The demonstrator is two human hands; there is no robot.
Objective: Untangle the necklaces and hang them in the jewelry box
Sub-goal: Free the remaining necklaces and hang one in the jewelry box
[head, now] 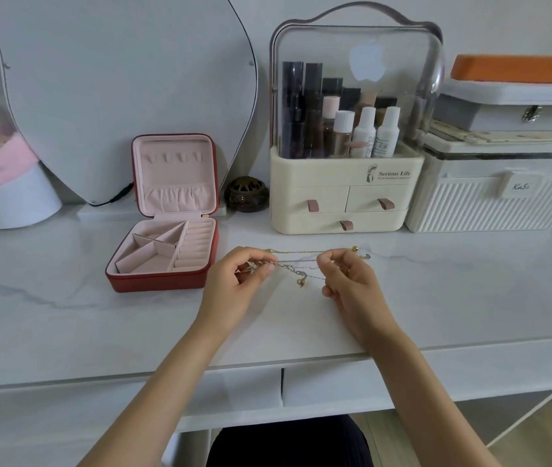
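Chains [296, 264] of the necklaces blur into one fine tangle between the hands, so single strands cannot be told apart; the left hand [234, 284] pinches one end, the right hand [348, 281] the other, just above the table [65, 315]. The open box [166, 237] stands just left of them. Behind it leans a mirror [116, 79], beside that stands an organizer [348, 197], and a ribbed bin [497, 203] is cut off at right.
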